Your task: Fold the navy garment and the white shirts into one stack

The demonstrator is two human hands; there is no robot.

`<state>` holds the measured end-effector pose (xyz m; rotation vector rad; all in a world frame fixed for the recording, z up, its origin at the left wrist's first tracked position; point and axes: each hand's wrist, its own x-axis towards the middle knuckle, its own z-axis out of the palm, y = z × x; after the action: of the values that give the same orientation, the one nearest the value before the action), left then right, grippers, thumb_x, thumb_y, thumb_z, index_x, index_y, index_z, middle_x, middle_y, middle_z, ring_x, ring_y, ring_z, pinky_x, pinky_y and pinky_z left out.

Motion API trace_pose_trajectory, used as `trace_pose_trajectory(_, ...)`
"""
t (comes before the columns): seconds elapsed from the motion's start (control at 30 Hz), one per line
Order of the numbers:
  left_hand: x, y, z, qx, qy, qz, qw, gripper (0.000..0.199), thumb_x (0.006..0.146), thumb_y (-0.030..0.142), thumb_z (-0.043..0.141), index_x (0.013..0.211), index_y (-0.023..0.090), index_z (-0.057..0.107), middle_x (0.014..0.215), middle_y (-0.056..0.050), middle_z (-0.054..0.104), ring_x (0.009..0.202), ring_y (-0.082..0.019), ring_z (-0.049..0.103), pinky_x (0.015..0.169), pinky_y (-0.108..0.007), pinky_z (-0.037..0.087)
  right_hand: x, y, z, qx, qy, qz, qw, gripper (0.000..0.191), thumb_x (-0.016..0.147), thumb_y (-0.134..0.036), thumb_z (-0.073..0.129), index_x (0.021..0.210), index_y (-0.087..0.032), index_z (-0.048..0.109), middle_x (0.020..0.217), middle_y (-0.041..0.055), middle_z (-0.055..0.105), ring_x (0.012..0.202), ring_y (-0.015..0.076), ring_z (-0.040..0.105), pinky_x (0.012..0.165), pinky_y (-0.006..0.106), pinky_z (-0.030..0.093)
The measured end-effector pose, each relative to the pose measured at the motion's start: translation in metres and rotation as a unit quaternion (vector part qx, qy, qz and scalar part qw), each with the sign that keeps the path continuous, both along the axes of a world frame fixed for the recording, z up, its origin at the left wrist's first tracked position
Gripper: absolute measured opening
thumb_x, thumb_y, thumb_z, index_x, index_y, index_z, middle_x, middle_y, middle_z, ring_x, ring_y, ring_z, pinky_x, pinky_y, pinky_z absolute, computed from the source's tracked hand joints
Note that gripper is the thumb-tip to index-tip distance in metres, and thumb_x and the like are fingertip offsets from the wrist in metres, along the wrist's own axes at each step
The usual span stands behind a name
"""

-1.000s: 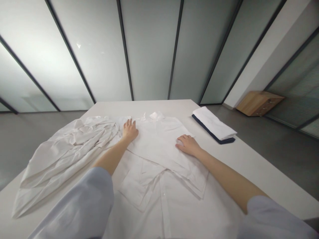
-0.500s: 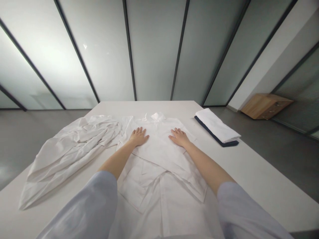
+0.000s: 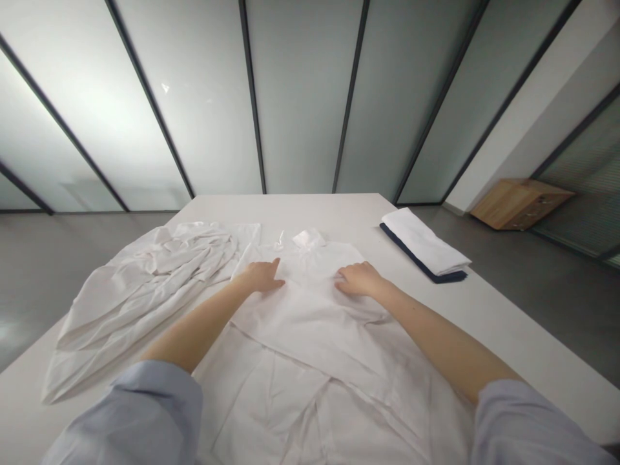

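My 2 hands are sitting lower and slightly farther apart than a moment ago, and the white shirt [image 3: 310, 323] has come toward me with them, its collar [image 3: 309, 239] now lower on the table. A long white table [image 3: 310, 213] is spreading out before me, with frosted glass partitions [image 3: 300, 97] standing beyond it and a grey floor [image 3: 557, 303] running along its side. Beyond my right arm, a low wooden cabinet [image 3: 520, 204] is standing on the floor. The shirt is lying flat in the middle of the table, its upper part folded over the lower part. A crumpled white garment [image 3: 145, 297] is lying on the left, just beside the shirt, and a folded white stack with a navy layer beneath it [image 3: 421, 245] is resting on the right, apart from the shirt. My left hand [image 3: 259, 276] and right hand [image 3: 359, 279] are both resting on the shirt, fingers loosely curved and not pressed together; I cannot tell whether either is pinching cloth.
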<state>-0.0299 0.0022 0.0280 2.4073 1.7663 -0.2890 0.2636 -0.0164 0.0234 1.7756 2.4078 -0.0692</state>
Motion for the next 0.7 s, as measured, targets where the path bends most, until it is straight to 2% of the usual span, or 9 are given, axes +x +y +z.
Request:
trace_pose_trajectory(0.1, 0.003, 0.024, 0.007, 0.061, -0.036, 0.034, 0.997, 0.065, 0.087, 0.05, 0.047, 0.143, 0.02, 0.033, 0.125, -0.015, 0.061, 0.115, -0.028, 0.058, 0.093, -0.037, 0.043, 0.0, 0.029, 0.014, -0.008, 0.027, -0.033, 0.999, 0.043, 0.086, -0.046, 0.053, 0.119, -0.022, 0.064, 0.114, 0.0127, 0.067, 0.107, 0.0286, 0.061, 0.087, 0.036, 0.043)
trace_pose_trajectory(0.2, 0.01, 0.053, 0.003, 0.118, -0.108, 0.099, 0.982, 0.051, 0.088, 0.039, 0.047, 0.135, 0.019, 0.044, 0.128, -0.014, 0.059, 0.115, -0.026, 0.058, 0.092, -0.033, 0.044, -0.003, 0.066, 0.016, 0.012, 0.099, -0.056, 0.993, 0.041, 0.087, -0.039, 0.053, 0.123, -0.02, 0.062, 0.116, 0.0105, 0.067, 0.106, 0.0242, 0.061, 0.085, 0.029, 0.043)
trace_pose_trajectory(0.3, 0.019, 0.078, -0.007, 0.085, -0.186, 0.188, 0.961, 0.052, 0.088, 0.036, 0.049, 0.136, 0.016, 0.043, 0.122, -0.015, 0.063, 0.112, -0.024, 0.06, 0.087, -0.031, 0.047, -0.013, 0.097, 0.008, 0.01, 0.182, -0.098, 0.978, 0.038, 0.088, -0.031, 0.053, 0.122, -0.016, 0.062, 0.117, 0.0106, 0.067, 0.106, 0.0209, 0.061, 0.086, 0.024, 0.042)
trace_pose_trajectory(0.37, 0.025, 0.091, -0.013, 0.049, -0.212, 0.22, 0.951, 0.055, 0.088, 0.036, 0.048, 0.138, 0.015, 0.041, 0.121, -0.015, 0.064, 0.11, -0.024, 0.062, 0.085, -0.029, 0.048, -0.021, 0.111, 0.001, -0.003, 0.223, -0.133, 0.966, 0.041, 0.089, -0.029, 0.051, 0.127, -0.014, 0.057, 0.114, 0.011, 0.068, 0.105, 0.02, 0.062, 0.085, 0.023, 0.043)
trace_pose_trajectory(0.47, 0.032, 0.102, -0.02, 0.012, -0.2, 0.231, 0.952, 0.052, 0.083, 0.036, 0.052, 0.13, 0.013, 0.05, 0.121, -0.017, 0.064, 0.11, -0.027, 0.062, 0.083, -0.031, 0.049, -0.032, 0.123, -0.012, -0.013, 0.238, -0.15, 0.959, 0.047, 0.089, -0.032, 0.052, 0.132, -0.015, 0.052, 0.115, 0.0105, 0.068, 0.105, 0.0208, 0.062, 0.084, 0.024, 0.044)
trace_pose_trajectory(0.57, 0.035, 0.107, -0.022, 0.001, -0.191, 0.234, 0.953, 0.049, 0.077, 0.032, 0.058, 0.122, 0.013, 0.056, 0.123, -0.019, 0.062, 0.112, -0.031, 0.06, 0.083, -0.034, 0.049, -0.037, 0.128, -0.024, -0.012, 0.234, -0.142, 0.962, 0.044, 0.085, -0.034, 0.056, 0.126, -0.02, 0.056, 0.119, 0.0088, 0.066, 0.107, 0.0241, 0.061, 0.084, 0.028, 0.046)
trace_pose_trajectory(0.7, 0.03, 0.105, -0.025, 0.013, -0.229, 0.222, 0.948, 0.043, 0.076, 0.025, 0.055, 0.118, 0.017, 0.057, 0.117, -0.014, 0.066, 0.103, -0.026, 0.064, 0.077, -0.031, 0.049, -0.039, 0.13, -0.03, 0.0, 0.229, -0.145, 0.963, 0.033, 0.083, -0.029, 0.057, 0.114, -0.022, 0.062, 0.116, 0.0078, 0.067, 0.105, 0.0259, 0.061, 0.084, 0.031, 0.046)
